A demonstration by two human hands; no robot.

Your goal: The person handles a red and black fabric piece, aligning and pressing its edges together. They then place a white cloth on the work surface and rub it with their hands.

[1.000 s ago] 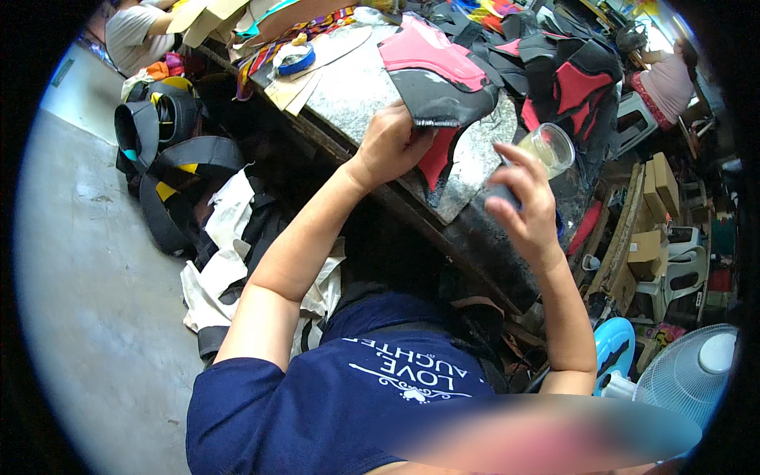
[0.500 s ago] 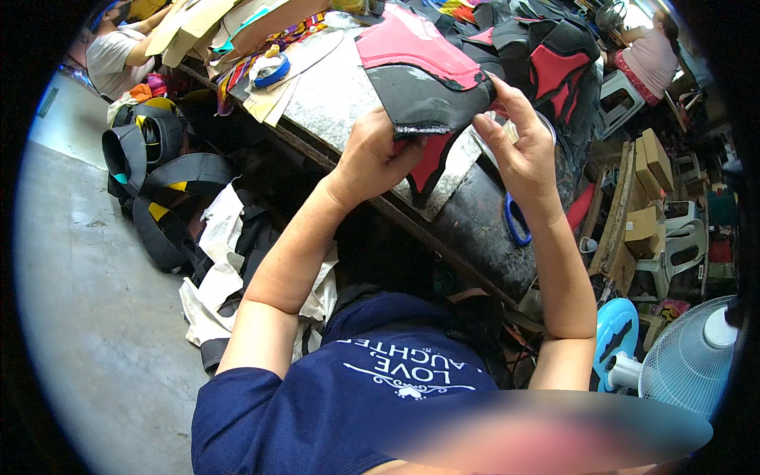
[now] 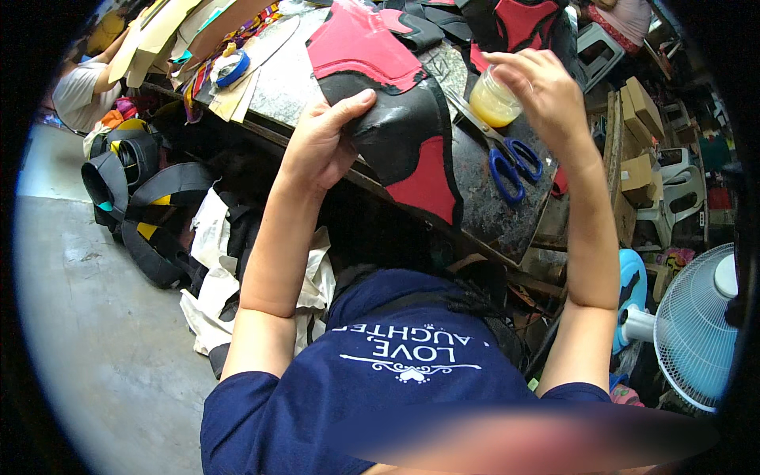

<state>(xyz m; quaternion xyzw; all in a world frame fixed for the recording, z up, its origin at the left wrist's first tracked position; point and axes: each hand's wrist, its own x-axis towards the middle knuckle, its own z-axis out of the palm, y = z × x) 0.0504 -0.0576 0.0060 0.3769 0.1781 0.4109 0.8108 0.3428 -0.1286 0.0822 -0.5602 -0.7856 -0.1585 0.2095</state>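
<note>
Left hand (image 3: 321, 146) pinches edge of black-and-red neoprene panel (image 3: 408, 138), which lies on worktable (image 3: 507, 214) edge, partly overhanging. Right hand (image 3: 546, 91) curls fingers over small glue jar (image 3: 491, 101) beside blue-handled scissors (image 3: 507, 162). Panel likely soft, floppy, light; best gripped at edge. Jar probably rigid, spillable.

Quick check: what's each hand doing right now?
Left hand: grip closed on the edge of the black and red panel.
Right hand: over the small jar of yellowish liquid, fingers on it.
</note>
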